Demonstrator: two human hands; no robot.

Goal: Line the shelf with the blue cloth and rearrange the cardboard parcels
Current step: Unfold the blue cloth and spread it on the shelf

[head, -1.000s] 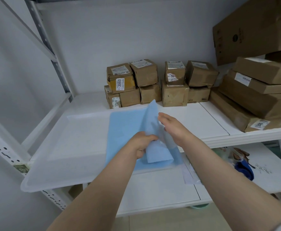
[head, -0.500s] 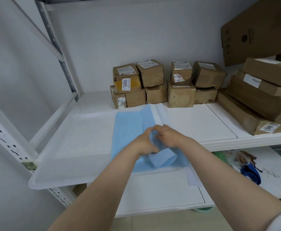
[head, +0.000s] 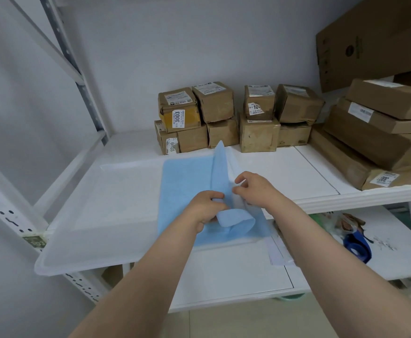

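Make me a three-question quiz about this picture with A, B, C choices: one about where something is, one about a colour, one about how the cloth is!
1. Where does the blue cloth lie?
A) on the clear tray
B) on the floor
C) atop the parcels

2. What colour is the front of the parcel marked 3003?
A) red
B) yellow
C) green

3. How is the cloth?
A) spread flat
B) stuffed in a box
C) partly folded, held by both hands

Answers: 1 A, it sits in the tray; 2 B, yellow shows beside its label; 3 C, the left hand grips the fold, the right hand pinches an edge.
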